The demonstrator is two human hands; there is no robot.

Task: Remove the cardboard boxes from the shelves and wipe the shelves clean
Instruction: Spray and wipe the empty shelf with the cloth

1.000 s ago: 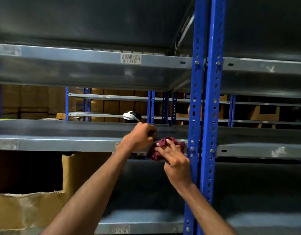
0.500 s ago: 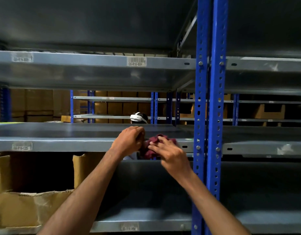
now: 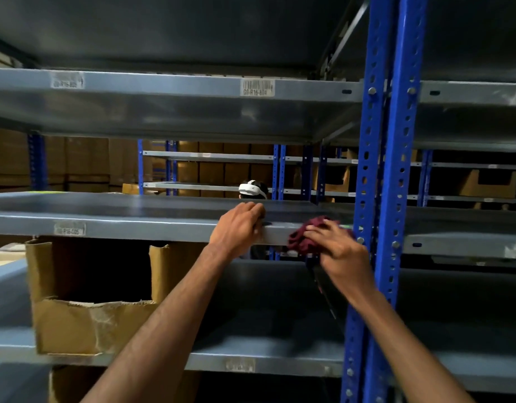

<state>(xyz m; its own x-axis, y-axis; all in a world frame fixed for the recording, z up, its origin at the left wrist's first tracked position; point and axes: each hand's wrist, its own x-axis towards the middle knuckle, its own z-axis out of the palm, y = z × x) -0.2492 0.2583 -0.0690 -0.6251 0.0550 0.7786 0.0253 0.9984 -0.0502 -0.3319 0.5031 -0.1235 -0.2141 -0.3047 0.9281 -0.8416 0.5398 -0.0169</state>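
Observation:
A grey metal shelf [image 3: 128, 225] runs across the middle of the head view. My left hand [image 3: 239, 228] rests on its front edge, fingers curled over the lip. To its right, my right hand [image 3: 338, 248] presses a dark red cloth [image 3: 301, 239] against the shelf's front edge, close to the blue upright [image 3: 367, 199]. The cloth is bunched and partly hidden under my fingers. An open, torn cardboard box [image 3: 88, 324] stands on the shelf below, at the left.
A second blue post [image 3: 405, 184] stands right beside the first. Another person wearing a white headset [image 3: 252, 189] is behind the shelf. Stacked cardboard boxes [image 3: 85, 164] fill the racks in the background. An upper shelf [image 3: 163, 91] hangs overhead.
My hands have separated: the right hand has slid the cloth to the right along the shelf edge towards the blue post, while the left hand stays on the edge.

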